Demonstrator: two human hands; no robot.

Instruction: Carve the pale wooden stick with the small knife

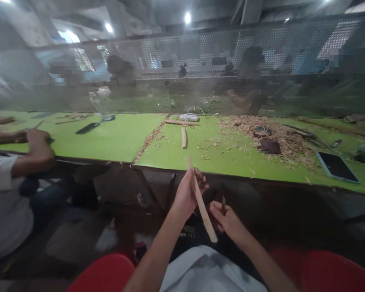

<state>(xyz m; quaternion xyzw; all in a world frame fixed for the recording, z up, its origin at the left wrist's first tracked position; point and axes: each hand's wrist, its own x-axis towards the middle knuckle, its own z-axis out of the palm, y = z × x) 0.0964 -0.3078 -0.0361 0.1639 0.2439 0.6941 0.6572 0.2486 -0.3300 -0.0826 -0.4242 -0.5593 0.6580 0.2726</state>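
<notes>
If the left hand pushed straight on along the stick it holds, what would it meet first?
Probably the near edge of the green table top. The left hand holds the long pale wooden stick pointing up and away toward it; depth is unclear.

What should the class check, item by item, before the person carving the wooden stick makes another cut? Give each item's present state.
1. Left hand grips the wooden stick firmly: ok, fingers wrap its upper part.
2. Right hand holds the small blade: ok, though the edge's direction cannot be told.
3. Left fingers out of the blade's path: cannot tell.
4. Stick held away from the green table: ok, it is above the lap.
5. Co-worker's hand out of reach: ok, far to the left.
6. Phone away from the work: ok, on the table to the right.
</notes>
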